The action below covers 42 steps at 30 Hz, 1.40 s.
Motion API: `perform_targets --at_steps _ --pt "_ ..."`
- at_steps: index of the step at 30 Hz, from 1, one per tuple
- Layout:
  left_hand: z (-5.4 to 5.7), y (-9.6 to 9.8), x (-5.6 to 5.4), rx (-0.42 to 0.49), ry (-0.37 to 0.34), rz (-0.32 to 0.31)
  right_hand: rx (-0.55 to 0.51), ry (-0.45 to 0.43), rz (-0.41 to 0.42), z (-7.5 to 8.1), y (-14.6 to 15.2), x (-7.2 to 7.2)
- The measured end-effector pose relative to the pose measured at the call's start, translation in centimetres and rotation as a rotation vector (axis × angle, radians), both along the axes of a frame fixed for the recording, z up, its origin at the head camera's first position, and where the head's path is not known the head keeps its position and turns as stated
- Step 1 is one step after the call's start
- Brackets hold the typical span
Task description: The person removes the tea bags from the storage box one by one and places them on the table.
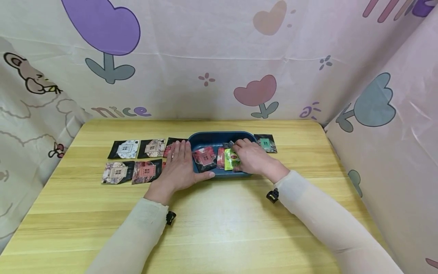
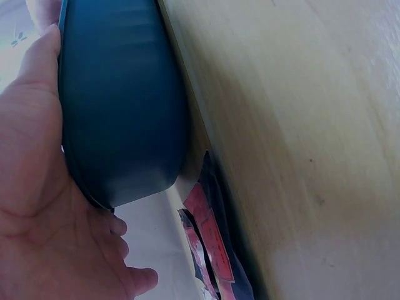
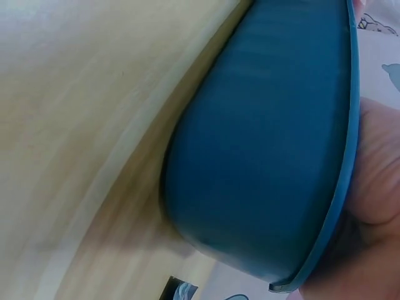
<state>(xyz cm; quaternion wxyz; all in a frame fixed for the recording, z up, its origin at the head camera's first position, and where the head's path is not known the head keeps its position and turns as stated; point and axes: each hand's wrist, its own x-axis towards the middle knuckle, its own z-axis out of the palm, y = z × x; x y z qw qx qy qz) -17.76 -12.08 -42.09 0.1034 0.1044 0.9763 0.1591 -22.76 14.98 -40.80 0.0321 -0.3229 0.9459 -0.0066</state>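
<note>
Head: bracing dark-blue oblong plastic tray (image 1: 220, 133) with straight-fingered left hand (image 1: 178, 167), likely for steadiness; inside, pinching yellow-green square packet (image 1: 230, 161) with right hand (image 1: 252, 155). Counting one tray; flat black-edged packets (image 1: 127, 149): six left, one mostly hidden; one right. Inside tray, at least three packets.
Left wrist: showing two packets.
Right wrist: showing one; cannot see fingertips.

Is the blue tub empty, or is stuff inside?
Not empty: a red packet and a green packet show inside the tub.

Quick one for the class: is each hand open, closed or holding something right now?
Left hand: open, touching the bin.
Right hand: at the green packet; whether it is holding it cannot be told.
</note>
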Motion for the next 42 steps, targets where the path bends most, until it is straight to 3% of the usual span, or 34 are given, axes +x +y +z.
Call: perform_targets --at_steps 12,31,42 --pt "-0.05 0.13 -0.04 0.004 0.005 -0.001 0.029 -0.052 -0.051 -0.42 -0.05 -0.49" --pt "-0.04 0.18 0.06 -0.009 0.022 -0.010 0.121 -0.003 -0.079 -0.59 -0.36 -0.71" --pt "0.36 -0.38 0.01 -0.031 0.013 -0.024 0.121 0.013 -0.060 -0.85 -0.36 -0.55"
